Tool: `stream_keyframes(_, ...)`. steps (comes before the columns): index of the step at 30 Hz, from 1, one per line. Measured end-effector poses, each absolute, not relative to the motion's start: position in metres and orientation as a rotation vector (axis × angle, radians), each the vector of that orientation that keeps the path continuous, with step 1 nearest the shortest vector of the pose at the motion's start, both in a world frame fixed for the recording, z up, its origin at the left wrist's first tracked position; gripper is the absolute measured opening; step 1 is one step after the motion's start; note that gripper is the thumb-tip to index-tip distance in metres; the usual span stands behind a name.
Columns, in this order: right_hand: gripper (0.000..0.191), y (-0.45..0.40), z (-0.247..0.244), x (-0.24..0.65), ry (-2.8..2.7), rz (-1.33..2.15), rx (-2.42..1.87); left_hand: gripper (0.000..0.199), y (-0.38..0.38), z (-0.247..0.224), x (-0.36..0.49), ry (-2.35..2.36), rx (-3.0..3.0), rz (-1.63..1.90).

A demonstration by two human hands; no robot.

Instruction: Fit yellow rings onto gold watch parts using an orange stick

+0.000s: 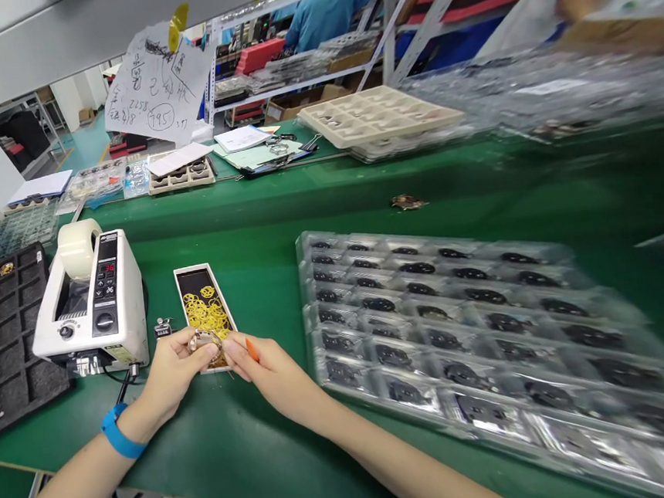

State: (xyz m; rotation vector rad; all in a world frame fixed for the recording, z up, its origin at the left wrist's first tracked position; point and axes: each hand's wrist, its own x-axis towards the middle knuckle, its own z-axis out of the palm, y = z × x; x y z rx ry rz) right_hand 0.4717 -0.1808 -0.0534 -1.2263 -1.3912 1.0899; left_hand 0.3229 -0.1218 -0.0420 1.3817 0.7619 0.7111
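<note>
My left hand (pixel 175 371), with a blue band at the wrist, pinches a small round shiny metal piece, like a watch case (pixel 199 340). Beside it, my right hand (pixel 266 367) is closed around a thin orange tool (pixel 252 350); its tip is hidden by my fingers, so its exact kind cannot be made out. Both hands meet over the near end of a narrow white box (pixel 228 308). Inside that box lie many yellow rings (pixel 207 313), some of them hidden behind the metal piece.
Left of my hands stands a white tape dispenser (pixel 95 293), with a black compartment tray (pixel 9 347) beyond it. A clear plastic tray (pixel 308 313) of dark round parts fills the right side. Farther back are a beige tray (pixel 378 113) and a small metal piece (pixel 408 202).
</note>
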Motion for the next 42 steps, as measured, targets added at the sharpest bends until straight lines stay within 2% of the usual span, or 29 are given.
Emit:
stream_keyframes(4,0.061,-0.180,-0.050,0.465,-1.002,1.438,-1.149,0.020,-0.122,-0.049,0.321,0.785,1.985,0.948)
stream_keyframes(9,0.056,-0.180,-0.041,0.464,-0.646,1.692,-0.911,0.024,-0.121,-0.051,0.318,0.535,2.927,1.251)
stream_keyframes(12,0.059,-0.181,-0.041,0.462,-0.629,1.724,-0.913,0.023,-0.129,-0.047,0.314,0.556,3.156,1.282)
stream_keyframes(15,0.059,-0.186,-0.038,0.463,-0.859,1.585,-1.039,0.030,-0.146,-0.044,0.299,0.828,2.811,1.159)
stream_keyframes(19,0.052,-0.192,-0.032,0.470,-1.101,1.140,-1.318,0.049,-0.161,-0.046,0.256,1.135,1.491,1.067)
stream_keyframes(21,0.050,-0.193,-0.031,0.473,-1.124,1.055,-1.378,0.061,-0.158,-0.045,0.234,1.147,0.940,1.153)
stream_keyframes(24,0.049,-0.192,-0.032,0.475,-1.150,1.033,-1.380,0.054,-0.146,-0.035,0.213,1.076,0.553,1.283)
stream_keyframes(26,0.049,-0.190,-0.033,0.477,-1.181,1.035,-1.361,0.044,-0.141,-0.023,0.210,1.076,0.630,1.364)
stream_keyframes(29,0.051,-0.188,-0.033,0.480,-1.280,1.034,-1.293,0.032,-0.143,-0.003,0.214,1.162,1.227,1.482)
stream_keyframes(31,0.051,-0.188,-0.033,0.481,-1.334,1.031,-1.228,0.023,-0.146,0.009,0.217,1.240,1.770,1.411)
stream_keyframes(34,0.053,-0.188,-0.032,0.481,-1.345,1.101,-1.150,0.016,-0.144,0.024,0.220,1.326,2.335,1.106)
stream_keyframes(37,0.053,-0.189,-0.029,0.480,-1.315,1.225,-1.092,0.018,-0.137,0.036,0.224,1.319,2.465,0.879)
stream_keyframes(42,0.052,-0.192,-0.025,0.480,-1.182,1.445,-1.011,0.025,-0.146,0.042,0.248,1.018,2.155,0.911)
